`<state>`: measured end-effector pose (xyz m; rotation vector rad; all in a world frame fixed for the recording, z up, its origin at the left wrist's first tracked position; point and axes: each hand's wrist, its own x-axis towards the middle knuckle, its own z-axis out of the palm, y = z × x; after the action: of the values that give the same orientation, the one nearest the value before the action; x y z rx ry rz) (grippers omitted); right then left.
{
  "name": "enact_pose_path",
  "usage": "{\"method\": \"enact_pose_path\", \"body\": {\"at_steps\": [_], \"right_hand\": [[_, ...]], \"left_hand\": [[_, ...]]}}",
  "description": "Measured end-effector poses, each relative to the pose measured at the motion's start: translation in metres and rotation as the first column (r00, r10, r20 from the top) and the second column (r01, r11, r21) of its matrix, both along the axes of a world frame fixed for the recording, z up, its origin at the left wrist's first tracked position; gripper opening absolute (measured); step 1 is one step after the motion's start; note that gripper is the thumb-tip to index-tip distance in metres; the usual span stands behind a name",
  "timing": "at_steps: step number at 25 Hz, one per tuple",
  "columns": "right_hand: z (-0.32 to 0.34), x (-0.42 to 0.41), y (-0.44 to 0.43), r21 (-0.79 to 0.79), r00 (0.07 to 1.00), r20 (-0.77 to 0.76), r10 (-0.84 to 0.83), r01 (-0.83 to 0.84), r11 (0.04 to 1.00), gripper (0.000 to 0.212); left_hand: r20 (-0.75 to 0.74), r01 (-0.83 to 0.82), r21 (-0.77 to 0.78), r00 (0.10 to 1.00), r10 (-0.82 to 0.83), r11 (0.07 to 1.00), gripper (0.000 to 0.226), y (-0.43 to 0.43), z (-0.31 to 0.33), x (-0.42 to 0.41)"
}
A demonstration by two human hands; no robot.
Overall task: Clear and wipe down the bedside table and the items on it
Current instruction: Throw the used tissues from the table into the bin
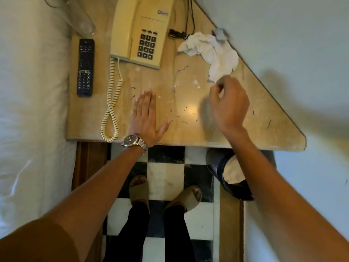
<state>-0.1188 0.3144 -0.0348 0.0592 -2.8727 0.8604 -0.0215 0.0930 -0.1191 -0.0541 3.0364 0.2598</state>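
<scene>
The bedside table [188,133] is a tan triangular stone top, strewn with white crumbs and purple thread bits. My left hand [146,114] lies flat on it, fingers together, holding nothing. My right hand [229,104] hovers over the table's right part, fingers curled around a blurred grey thing [206,116] that I cannot identify. A crumpled white cloth [213,52] lies just beyond that hand. A cream telephone [141,29] with a coiled cord [111,103] stands at the back. A black remote [86,67] lies at the left edge.
A clear glass vase [79,17] lies at the back left by the white bed [32,91]. Black cables [188,21] run along the wall. A black waste bin [226,174] with white paper stands under the table's right front. My sandalled feet stand on the checkered floor.
</scene>
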Motion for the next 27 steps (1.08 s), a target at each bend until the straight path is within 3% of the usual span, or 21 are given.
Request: {"method": "enact_pose_path", "body": {"at_steps": [2, 4, 6, 8, 13, 18, 21, 23, 24, 25, 26, 27], "right_hand": [[-0.001, -0.055, -0.021, 0.139, 0.993, 0.108, -0.055, 0.04, 0.989, 0.029], [-0.009, -0.095, -0.026, 0.267, 0.937, 0.316, -0.145, 0.059, 0.962, 0.052], [-0.013, -0.113, -0.018, 0.333, 0.855, 0.454, -0.25, 0.098, 0.938, 0.054], [-0.01, -0.118, -0.01, 0.297, 0.867, 0.412, -0.282, 0.165, 0.94, 0.04], [0.001, -0.066, 0.008, 0.244, 0.981, 0.059, -0.184, 0.165, 0.956, 0.029], [-0.015, 0.035, 0.068, 0.098, 0.943, 0.075, -0.324, 0.316, 0.944, 0.019], [-0.034, 0.115, 0.104, 0.007, 0.814, 0.114, -0.569, 0.572, 0.82, 0.02], [-0.068, 0.167, 0.126, 0.188, 0.753, 0.256, -0.607, 0.577, 0.795, 0.028], [-0.082, 0.186, 0.137, 0.282, 0.677, 0.484, -0.555, 0.479, 0.831, 0.04], [-0.093, 0.199, 0.143, 0.316, 0.524, 0.722, -0.451, 0.331, 0.889, 0.054], [-0.104, 0.206, 0.154, 0.292, 0.372, 0.864, -0.339, 0.18, 0.939, 0.063], [-0.111, 0.205, 0.16, 0.278, 0.287, 0.918, -0.273, 0.023, 0.96, 0.064]], "left_hand": [[-0.004, 0.006, 0.001, 1.0, -0.006, 1.0, 0.097, -0.001, -0.001, 0.001], [-0.011, 0.012, -0.002, 1.0, -0.012, 1.0, 0.096, -0.003, -0.002, 0.001], [-0.016, 0.023, -0.013, 1.0, -0.023, 1.0, 0.095, -0.002, -0.001, 0.001], [-0.01, 0.024, -0.009, 1.0, -0.024, 1.0, 0.094, -0.003, 0.0, 0.0], [-0.015, 0.038, -0.013, 0.999, -0.038, 0.999, 0.094, 0.0, 0.002, 0.0], [0.004, 0.036, -0.006, 0.999, -0.036, 0.999, 0.093, -0.001, 0.003, 0.0], [-0.005, 0.054, 0.003, 0.999, -0.054, 0.999, 0.092, -0.001, 0.002, 0.001], [-0.008, 0.032, -0.013, 0.999, -0.032, 0.999, 0.093, 0.003, -0.001, 0.0], [0.01, 0.02, -0.005, 1.0, -0.02, 1.0, 0.094, 0.003, 0.0, 0.0], [0.018, 0.02, 0.01, 1.0, -0.02, 1.0, 0.093, 0.0, 0.0, 0.001], [-0.005, 0.023, 0.021, 1.0, -0.023, 1.0, 0.093, 0.0, -0.001, 0.002], [-0.042, 0.024, 0.026, 0.999, -0.023, 0.999, 0.092, 0.001, -0.003, 0.003]]}}
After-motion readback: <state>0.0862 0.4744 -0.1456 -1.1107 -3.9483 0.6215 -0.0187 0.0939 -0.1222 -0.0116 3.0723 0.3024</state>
